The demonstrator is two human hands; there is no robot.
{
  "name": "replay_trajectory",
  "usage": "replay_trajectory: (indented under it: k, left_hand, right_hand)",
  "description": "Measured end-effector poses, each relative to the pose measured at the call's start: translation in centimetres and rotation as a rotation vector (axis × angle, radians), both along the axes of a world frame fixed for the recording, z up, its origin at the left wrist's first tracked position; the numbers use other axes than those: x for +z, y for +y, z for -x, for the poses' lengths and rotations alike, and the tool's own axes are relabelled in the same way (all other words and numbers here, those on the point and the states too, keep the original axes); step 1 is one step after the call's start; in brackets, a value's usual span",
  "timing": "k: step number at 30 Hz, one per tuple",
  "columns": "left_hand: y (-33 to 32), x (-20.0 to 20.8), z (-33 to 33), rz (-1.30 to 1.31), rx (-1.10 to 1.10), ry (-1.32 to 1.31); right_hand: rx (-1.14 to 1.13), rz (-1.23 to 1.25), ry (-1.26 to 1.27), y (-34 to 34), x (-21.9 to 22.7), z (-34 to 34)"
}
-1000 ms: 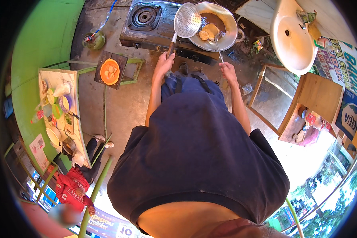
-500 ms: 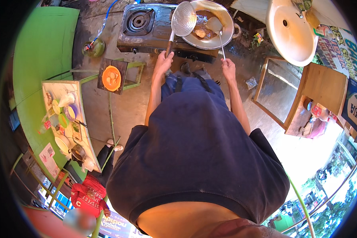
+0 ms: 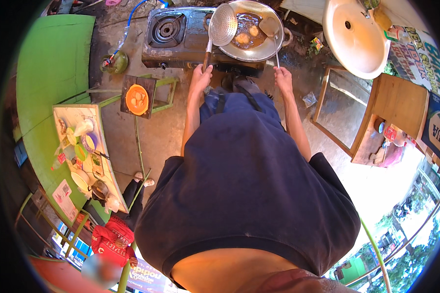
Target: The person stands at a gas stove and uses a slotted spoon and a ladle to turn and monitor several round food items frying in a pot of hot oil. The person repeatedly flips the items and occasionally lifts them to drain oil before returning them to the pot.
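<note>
My left hand (image 3: 200, 78) is closed round the handle of a skimmer (image 3: 223, 25), whose perforated round bowl is raised over the left rim of a wok. In my right hand (image 3: 282, 79) is the thin metal handle of a spatula (image 3: 269, 27); its broad blade rests at the right side of the wok. Dark oil fills the bottom of the wok (image 3: 254, 54), and golden-brown pieces of fried food (image 3: 242, 38) lie in it. The wok stands on the right burner of a gas stove (image 3: 195, 36); the left burner is bare.
Left of me, an orange bowl (image 3: 137, 108) with pale pieces sits on a small dark stand. Beyond it is a table (image 3: 113, 183) with bowls and bags. A person in red (image 3: 113, 239) is behind it. A sink (image 3: 330, 41) and a wooden cabinet (image 3: 396, 100) stand right.
The spatula's blade has shifted right and up within the wok. The fried pieces now show apart, more to the middle. The skimmer stays over the left rim.
</note>
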State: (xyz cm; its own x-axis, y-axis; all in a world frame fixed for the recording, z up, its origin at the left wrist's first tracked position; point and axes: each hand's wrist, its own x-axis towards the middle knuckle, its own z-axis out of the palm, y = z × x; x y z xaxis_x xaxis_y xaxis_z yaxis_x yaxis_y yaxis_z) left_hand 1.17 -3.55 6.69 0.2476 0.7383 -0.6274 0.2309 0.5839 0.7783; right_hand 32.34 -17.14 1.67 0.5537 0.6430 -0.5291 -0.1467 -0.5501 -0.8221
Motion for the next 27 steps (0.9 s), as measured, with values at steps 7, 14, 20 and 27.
replay_trajectory:
  k: [7,14,20,27]
  left_hand:
    - [0.9,-1.4,-0.5,-0.026,0.032,0.033]
    - [2.0,0.3,-1.1,0.004,0.020,-0.003]
    - [1.3,-0.2,-1.3,0.027,0.068,-0.034]
    - [0.7,-0.4,-2.3,0.061,0.023,-0.015]
  right_hand:
    - [0.080,0.066,0.052,2.3,1.5,-2.0]
    - [0.082,0.073,0.138,3.5,0.8,-3.7]
    - [0.143,0.083,0.237,4.2,0.4,-4.1]
    - [0.196,0.039,0.207,3.8,1.3,-4.1]
